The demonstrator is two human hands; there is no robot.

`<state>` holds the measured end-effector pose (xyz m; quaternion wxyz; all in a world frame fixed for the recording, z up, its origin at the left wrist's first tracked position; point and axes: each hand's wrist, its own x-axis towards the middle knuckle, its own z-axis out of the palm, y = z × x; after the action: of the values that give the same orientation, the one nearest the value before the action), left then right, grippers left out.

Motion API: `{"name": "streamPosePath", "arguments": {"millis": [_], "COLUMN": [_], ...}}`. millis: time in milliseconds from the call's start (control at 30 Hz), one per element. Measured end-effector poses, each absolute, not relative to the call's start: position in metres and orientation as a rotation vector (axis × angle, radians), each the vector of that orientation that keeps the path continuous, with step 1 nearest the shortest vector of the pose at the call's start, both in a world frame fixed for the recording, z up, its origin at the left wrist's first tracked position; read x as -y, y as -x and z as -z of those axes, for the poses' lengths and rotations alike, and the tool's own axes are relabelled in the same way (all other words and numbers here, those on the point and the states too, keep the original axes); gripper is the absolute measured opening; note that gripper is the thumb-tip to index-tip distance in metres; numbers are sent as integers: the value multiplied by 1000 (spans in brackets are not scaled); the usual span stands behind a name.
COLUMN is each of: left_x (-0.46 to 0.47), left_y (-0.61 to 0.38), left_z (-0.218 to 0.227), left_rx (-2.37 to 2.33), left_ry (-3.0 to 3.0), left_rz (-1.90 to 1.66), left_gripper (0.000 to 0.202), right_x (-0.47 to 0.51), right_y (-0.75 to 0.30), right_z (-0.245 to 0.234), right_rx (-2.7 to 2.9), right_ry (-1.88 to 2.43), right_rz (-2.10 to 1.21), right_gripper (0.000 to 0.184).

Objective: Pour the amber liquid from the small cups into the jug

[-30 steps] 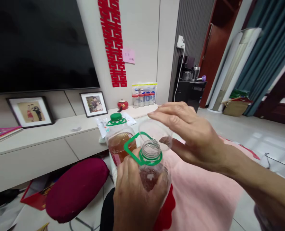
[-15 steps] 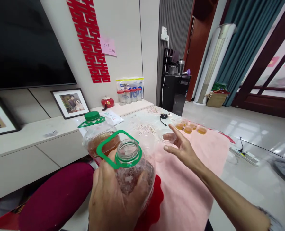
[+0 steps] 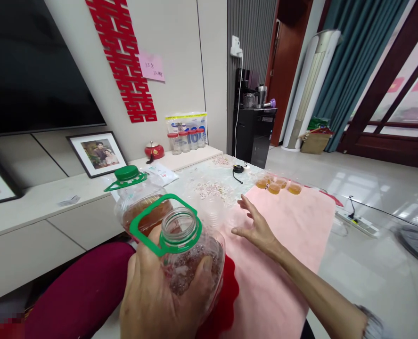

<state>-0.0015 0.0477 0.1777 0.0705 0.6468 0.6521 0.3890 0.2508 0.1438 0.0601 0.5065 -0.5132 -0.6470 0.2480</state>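
My left hand (image 3: 159,296) is closed around a clear plastic jug (image 3: 191,263) with an open mouth and a green ring handle; a little amber liquid shows inside. Just behind it stands a second jug (image 3: 138,202) with a green cap, part full of amber liquid. My right hand (image 3: 256,228) hovers open with its fingers spread, low over the pink cloth (image 3: 286,245), holding nothing. Faint empty clear cups (image 3: 214,212) stand just left of its fingertips. Three small cups of amber liquid (image 3: 277,186) sit at the cloth's far edge.
A black cord (image 3: 237,170) lies on the patterned tablecloth. A low white cabinet (image 3: 53,212) along the wall carries framed photos (image 3: 97,153), a red pot (image 3: 154,149) and red-lidded jars (image 3: 185,140). A maroon cushion (image 3: 77,296) lies below left. A power strip (image 3: 357,221) lies on the floor.
My right hand moved away from the jug's mouth with a clear cup, reached out over the table and now is open without it. The view has swung to the right.
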Motion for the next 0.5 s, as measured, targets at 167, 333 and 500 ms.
{"name": "streamPosePath", "arguments": {"millis": [167, 333, 500], "left_x": [-47, -51, -54], "left_y": [4, 7, 3], "left_z": [-175, -173, -172], "left_rx": [-1951, -2009, -2041], "left_ry": [-1999, -1976, -1899], "left_rz": [-1197, -1079, -1193], "left_gripper": [66, 72, 81], "right_x": [-143, -149, -143], "right_y": [-253, -249, -261], "right_z": [-66, -60, -63], "right_rx": [1617, 1614, 1553], "right_ry": [1224, 1223, 1266], "right_rz": [-543, -514, -471], "right_gripper": [93, 73, 77]}}
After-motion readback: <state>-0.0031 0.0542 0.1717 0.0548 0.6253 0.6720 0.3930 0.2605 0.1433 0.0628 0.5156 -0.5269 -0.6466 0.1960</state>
